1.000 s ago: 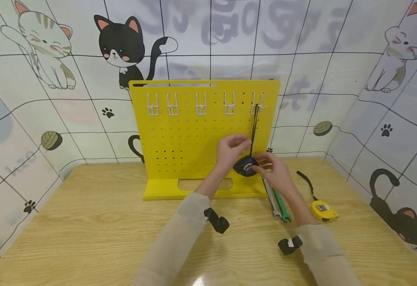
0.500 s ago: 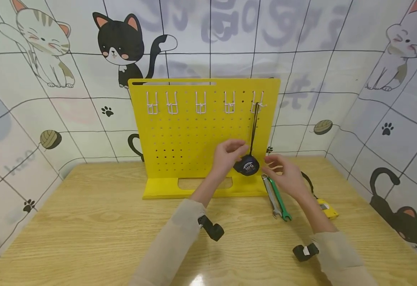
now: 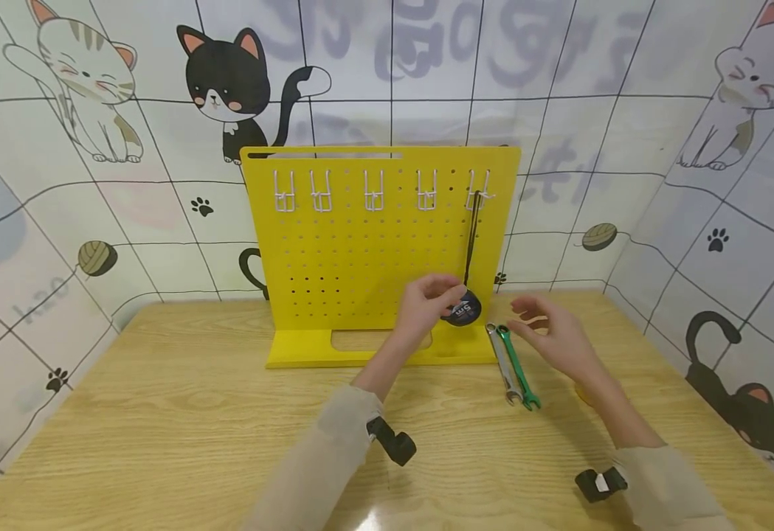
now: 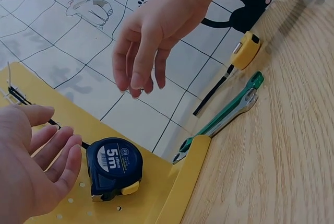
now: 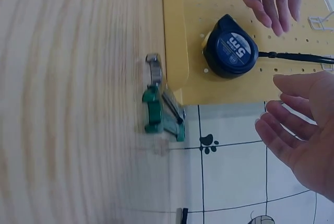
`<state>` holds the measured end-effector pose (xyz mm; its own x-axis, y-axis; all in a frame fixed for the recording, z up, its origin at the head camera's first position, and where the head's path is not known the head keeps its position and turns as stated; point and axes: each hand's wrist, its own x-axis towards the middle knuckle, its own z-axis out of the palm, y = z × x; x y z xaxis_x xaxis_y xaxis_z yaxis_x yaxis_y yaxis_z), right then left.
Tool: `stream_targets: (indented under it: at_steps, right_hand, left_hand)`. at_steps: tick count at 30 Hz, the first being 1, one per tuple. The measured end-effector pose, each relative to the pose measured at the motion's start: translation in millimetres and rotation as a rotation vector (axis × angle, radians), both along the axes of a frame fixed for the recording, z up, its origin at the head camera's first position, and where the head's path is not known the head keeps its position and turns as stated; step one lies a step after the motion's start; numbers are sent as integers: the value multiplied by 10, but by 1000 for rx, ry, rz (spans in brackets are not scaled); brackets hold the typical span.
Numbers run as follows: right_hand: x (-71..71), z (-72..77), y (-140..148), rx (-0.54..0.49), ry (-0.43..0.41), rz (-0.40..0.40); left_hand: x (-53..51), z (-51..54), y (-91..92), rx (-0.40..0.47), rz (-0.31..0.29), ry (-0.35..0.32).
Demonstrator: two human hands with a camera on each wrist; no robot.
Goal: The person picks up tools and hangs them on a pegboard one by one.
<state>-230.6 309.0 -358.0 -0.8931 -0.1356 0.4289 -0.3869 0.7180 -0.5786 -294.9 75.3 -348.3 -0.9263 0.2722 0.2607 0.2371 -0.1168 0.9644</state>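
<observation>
A dark blue tape measure (image 3: pixel 466 311) marked 5m hangs by its black strap (image 3: pixel 471 243) from the rightmost white hook on the yellow pegboard (image 3: pixel 367 258). My left hand (image 3: pixel 424 304) is beside the tape measure's left side, partly hiding it in the head view. In the left wrist view a gap shows between these loosely bent fingers and the case (image 4: pixel 116 166). My right hand (image 3: pixel 553 335) is in the air to the right of the board, fingers relaxed, holding nothing. Below it lie a silver wrench (image 3: pixel 505 365) and a green wrench (image 3: pixel 519 369), side by side.
Several more white wire hooks (image 3: pixel 373 193) line the pegboard's upper part. A yellow tape measure (image 4: pixel 245 51) with a black strap lies on the wooden table (image 3: pixel 194 428), mostly hidden by my right forearm in the head view. A cat-patterned wall covering (image 3: pixel 572 147) stands behind.
My right hand has let go of the blue tape measure and moved away to the right. My left hand stays close to it. The tape measure still hangs from the hook.
</observation>
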Motion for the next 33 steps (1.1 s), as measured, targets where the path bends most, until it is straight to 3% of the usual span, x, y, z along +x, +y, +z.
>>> stream_targets:
  at_steps: [8,19,33]
  right_hand:
    - [116,1,203,83,17,-7]
    - [257,-20,519,98,3,0]
    - [355,-129,908,169,-161,-13]
  left_hand:
    - [30,-77,-1,7,-15,-8]
    - [82,-268,84,-25,-66,-55]
    - [116,-439,200,-36,-88,-96]
